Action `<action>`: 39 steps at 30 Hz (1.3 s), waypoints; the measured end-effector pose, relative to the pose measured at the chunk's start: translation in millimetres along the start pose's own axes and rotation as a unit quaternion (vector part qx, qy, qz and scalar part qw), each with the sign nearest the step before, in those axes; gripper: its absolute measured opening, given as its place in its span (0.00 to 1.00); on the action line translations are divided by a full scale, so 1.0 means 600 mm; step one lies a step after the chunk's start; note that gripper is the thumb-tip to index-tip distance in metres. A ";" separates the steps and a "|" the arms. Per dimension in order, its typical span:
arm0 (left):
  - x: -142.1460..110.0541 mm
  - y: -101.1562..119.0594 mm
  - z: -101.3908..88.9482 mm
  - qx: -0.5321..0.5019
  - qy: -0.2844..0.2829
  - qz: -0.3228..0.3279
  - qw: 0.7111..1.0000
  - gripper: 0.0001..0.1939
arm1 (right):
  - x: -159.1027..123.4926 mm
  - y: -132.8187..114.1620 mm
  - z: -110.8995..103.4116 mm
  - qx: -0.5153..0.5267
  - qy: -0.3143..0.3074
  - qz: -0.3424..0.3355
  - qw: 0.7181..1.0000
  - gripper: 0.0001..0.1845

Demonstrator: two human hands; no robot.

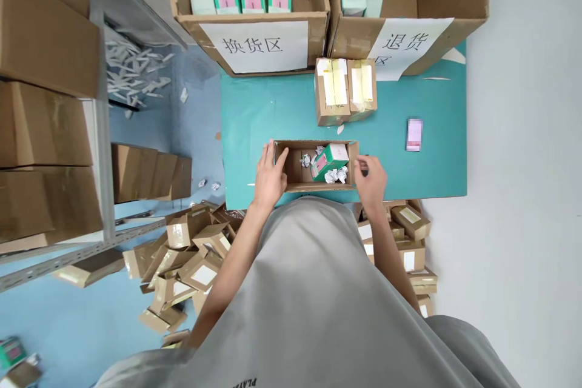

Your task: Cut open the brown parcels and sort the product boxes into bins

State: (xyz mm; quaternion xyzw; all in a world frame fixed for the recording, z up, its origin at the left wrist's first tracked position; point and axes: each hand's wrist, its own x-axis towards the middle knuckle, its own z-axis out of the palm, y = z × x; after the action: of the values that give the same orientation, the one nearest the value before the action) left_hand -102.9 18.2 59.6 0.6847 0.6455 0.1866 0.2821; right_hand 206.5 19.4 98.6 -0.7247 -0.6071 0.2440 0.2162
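An open, narrow cardboard box point(295, 187) lies on the green tabletop right before me. Inside it, toward the right, a green-and-white product box point(330, 162) with a pink picture rests at a slant. Crumpled white paper point(336, 175) is tucked beside it. My left hand point(269, 177) straddles the cardboard box's left end wall, with fingertips on both sides of it. At the opposite end, my right hand point(371, 179) has curled fingers closed at the right wall's edge; their exact contact is partly hidden.
Two small taped cartons point(346, 91) stand behind the open box. Two large labelled cartons point(266, 48) at the back hold product boxes. A phone point(414, 134) lies to the right on the table point(436, 173). Cardboard boxes point(191, 254) are heaped on the floor; a shelf point(102, 151) is left.
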 end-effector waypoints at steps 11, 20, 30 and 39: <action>-0.009 0.025 0.019 -0.016 0.014 -0.004 1.000 0.43 | 0.057 -0.076 0.091 -0.193 -0.158 0.008 0.968 0.21; -0.010 0.007 0.028 -0.040 0.011 0.024 0.999 0.46 | 0.024 -0.165 0.134 -0.270 -0.206 0.046 0.939 0.23; -0.011 -0.016 0.033 -0.097 0.056 0.071 0.991 0.38 | -0.010 -0.149 0.110 -0.223 -0.147 0.024 0.963 0.21; -0.025 0.032 -0.061 -0.389 0.029 0.007 0.921 0.28 | 0.000 -0.153 -0.086 0.225 0.016 -0.035 0.974 0.20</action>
State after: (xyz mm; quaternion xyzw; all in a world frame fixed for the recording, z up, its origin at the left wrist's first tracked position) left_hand -112.2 8.5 101.6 0.5200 0.5253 0.4444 0.5061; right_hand 167.6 34.0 195.3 -0.6398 -0.5580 0.3553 0.3912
